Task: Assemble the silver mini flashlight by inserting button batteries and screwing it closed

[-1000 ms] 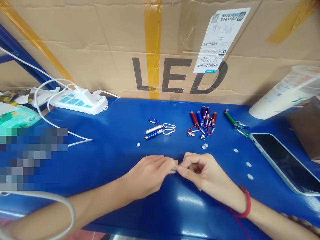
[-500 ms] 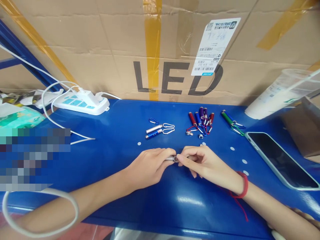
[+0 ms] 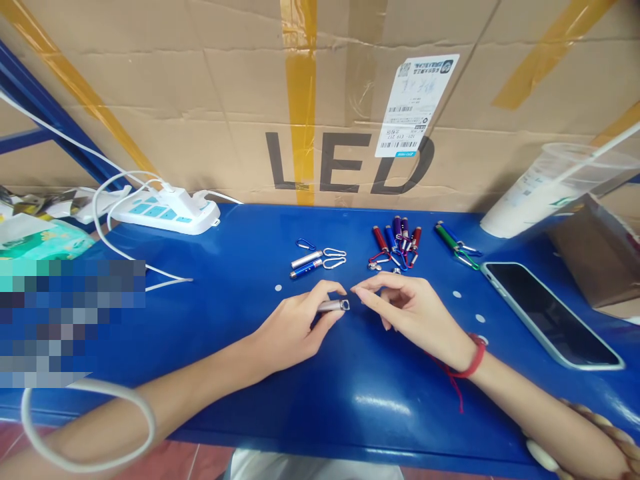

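My left hand is closed round a small silver keychain flashlight, its open end pointing right. My right hand hovers just to the right of that end, thumb and forefinger pinched together; what they hold, if anything, is too small to make out. Both hands rest low over the blue table. Behind them lie a silver and a blue flashlight with carabiner clips, and a cluster of red, blue and purple flashlights.
A green and blue flashlight pair lies at right, by a phone face up. Small white discs dot the table. A power strip with cables sits back left. A plastic cup leans right. A cardboard box forms the back wall.
My right hand's fingertips have pulled a little away from the flashlight's end, which they touched half a second ago. Both hands sit farther from me on the table.
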A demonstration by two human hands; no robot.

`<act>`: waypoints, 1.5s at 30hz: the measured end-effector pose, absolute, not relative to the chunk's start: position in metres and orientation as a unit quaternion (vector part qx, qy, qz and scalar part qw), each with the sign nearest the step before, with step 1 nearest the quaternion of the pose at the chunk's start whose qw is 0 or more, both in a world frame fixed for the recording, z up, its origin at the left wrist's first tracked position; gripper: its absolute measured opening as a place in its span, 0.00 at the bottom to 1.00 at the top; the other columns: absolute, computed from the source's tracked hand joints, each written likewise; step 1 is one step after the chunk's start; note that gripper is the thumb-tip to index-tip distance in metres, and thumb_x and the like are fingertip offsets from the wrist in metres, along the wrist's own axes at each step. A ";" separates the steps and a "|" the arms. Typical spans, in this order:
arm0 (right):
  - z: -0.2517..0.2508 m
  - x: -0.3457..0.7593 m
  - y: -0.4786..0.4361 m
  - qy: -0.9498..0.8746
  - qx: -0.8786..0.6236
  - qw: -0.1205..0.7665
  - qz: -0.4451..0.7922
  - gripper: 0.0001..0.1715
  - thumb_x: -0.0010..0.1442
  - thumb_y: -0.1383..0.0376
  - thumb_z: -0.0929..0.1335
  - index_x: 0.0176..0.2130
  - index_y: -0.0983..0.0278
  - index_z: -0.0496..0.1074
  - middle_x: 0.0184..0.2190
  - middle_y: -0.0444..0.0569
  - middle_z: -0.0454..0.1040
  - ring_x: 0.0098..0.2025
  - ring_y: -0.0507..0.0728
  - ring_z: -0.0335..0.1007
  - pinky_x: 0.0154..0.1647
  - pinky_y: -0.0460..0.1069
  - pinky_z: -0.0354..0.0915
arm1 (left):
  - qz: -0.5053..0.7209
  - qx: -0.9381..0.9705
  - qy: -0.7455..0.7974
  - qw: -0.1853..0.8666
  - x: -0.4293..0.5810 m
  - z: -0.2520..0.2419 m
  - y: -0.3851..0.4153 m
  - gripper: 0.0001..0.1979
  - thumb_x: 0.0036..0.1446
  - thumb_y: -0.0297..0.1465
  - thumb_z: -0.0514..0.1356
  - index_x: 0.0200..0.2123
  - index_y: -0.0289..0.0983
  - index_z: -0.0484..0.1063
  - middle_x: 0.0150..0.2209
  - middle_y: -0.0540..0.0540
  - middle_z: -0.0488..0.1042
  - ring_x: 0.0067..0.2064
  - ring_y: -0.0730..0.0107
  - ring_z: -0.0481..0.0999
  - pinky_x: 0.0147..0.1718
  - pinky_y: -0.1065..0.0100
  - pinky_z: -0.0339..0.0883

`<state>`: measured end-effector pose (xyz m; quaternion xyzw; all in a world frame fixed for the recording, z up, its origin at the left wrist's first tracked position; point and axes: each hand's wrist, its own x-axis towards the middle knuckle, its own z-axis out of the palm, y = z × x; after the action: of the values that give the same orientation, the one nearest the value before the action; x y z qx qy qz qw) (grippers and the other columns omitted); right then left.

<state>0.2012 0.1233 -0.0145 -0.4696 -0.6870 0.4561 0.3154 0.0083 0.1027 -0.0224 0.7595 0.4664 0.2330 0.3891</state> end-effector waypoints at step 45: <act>-0.021 0.258 0.166 -0.744 -0.585 0.173 0.272 0.09 0.43 0.68 0.71 0.31 0.65 0.74 0.22 0.45 0.76 0.25 0.54 0.74 0.22 0.45 0.70 | 0.276 0.663 0.529 0.451 0.014 -0.016 0.105 0.10 0.53 0.32 0.53 0.25 0.37 0.53 0.26 0.54 0.61 0.26 0.80 0.54 0.27 0.75 0.53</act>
<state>0.2583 0.1664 -0.0215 -0.5849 -0.7443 0.2719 0.1731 0.0142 0.1050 -0.0159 0.6634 0.5295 0.2763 0.4508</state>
